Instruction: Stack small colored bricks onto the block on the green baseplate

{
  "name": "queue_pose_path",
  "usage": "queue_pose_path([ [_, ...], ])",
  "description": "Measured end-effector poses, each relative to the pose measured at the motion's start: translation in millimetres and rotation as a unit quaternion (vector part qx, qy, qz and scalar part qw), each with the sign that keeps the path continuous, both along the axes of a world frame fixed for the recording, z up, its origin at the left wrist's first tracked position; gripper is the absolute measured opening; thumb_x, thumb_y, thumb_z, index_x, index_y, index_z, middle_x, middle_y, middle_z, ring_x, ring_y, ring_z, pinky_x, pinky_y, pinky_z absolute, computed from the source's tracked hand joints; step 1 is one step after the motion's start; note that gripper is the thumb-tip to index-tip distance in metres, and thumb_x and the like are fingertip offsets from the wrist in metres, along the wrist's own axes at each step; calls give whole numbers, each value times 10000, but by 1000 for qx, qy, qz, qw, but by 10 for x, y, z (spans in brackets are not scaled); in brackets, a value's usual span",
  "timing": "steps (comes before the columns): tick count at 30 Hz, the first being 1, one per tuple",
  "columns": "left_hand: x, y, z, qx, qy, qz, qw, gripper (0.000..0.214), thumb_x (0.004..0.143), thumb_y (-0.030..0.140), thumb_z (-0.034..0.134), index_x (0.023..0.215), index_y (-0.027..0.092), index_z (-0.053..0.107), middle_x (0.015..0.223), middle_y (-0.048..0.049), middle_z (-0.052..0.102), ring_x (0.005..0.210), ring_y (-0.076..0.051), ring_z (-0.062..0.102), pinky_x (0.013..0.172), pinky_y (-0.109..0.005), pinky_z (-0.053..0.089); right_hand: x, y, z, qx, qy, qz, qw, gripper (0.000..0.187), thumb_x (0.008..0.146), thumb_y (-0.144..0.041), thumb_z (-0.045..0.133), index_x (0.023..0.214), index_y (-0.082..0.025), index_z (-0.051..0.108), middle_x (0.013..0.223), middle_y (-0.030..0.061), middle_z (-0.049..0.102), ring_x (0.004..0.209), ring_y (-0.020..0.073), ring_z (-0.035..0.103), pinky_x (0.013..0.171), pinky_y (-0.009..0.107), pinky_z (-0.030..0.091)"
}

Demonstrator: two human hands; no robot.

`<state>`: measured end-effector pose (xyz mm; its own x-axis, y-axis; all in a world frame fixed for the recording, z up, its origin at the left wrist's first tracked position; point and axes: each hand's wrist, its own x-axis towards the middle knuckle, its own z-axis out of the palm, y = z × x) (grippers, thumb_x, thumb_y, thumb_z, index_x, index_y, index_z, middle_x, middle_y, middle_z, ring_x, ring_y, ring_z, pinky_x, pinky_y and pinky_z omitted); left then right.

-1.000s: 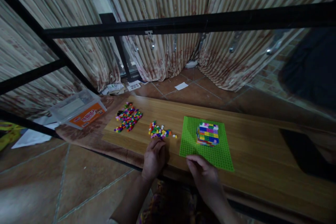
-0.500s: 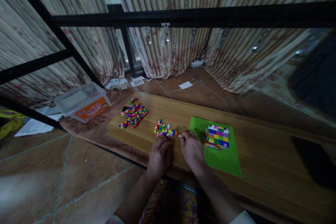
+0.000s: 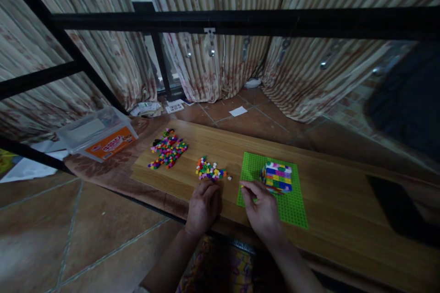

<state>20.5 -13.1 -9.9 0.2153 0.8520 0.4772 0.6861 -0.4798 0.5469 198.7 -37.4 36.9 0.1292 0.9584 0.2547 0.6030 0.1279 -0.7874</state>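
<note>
My left hand (image 3: 203,206) rests on the wooden board (image 3: 330,201), fingers curled, just below a small heap of coloured bricks (image 3: 209,170). My right hand (image 3: 261,208) lies over the near left corner of the green baseplate (image 3: 292,206), its fingers pinched on a tiny piece I cannot name. A multicoloured brick block (image 3: 277,176) stands on the baseplate just beyond that hand. A larger heap of bricks (image 3: 167,149) lies at the board's far left.
A clear plastic box with an orange label (image 3: 98,134) sits left of the board. A black metal frame (image 3: 220,22) crosses the view above. Striped curtains hang behind, papers (image 3: 238,111) lie on the tiled floor, and a dark flat object (image 3: 395,208) lies at right.
My right hand went from the baseplate's near edge to the small heap, then drew back right over the baseplate's corner with its fingers pinched. My left hand stayed put.
</note>
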Motion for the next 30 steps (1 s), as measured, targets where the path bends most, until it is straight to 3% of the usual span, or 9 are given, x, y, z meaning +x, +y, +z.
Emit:
queue_pose_path([
  [7,-24,32,-46,18,16,-3,1000,185,922,185,499,1025,191,653,1061,-92,655,1004,-208,631,890,-359,551,459,-143,220,15,17,-102,995,227,899,-378,535,991,-245,694,988,38,732,857,185,687,792,312,519],
  [14,-27,54,-55,24,24,2,999,196,924,195,487,1011,191,663,1071,-93,652,1028,-223,631,906,-381,553,921,85,218,82,-11,-145,986,243,885,-403,556,921,-235,727,985,50,692,924,197,641,853,352,493],
  [18,-22,55,-62,25,19,4,1000,197,922,202,487,1015,197,661,1064,-88,653,1018,-219,635,896,-370,557,982,276,174,115,-77,-122,983,224,881,-382,561,890,-261,750,1019,56,647,987,214,589,894,387,471],
  [23,-24,46,-60,23,25,8,999,200,920,199,488,1023,205,659,1080,-89,652,1026,-220,635,897,-371,559,997,378,128,105,-127,-101,981,244,889,-368,536,876,-272,760,1062,62,635,1011,236,558,905,421,464],
  [30,-18,48,-30,27,15,3,1000,195,912,197,494,1011,215,662,1060,-80,655,1005,-214,642,875,-353,565,998,418,95,98,-65,-113,987,191,843,-333,579,807,-262,753,1066,60,633,1015,224,580,918,411,463],
])
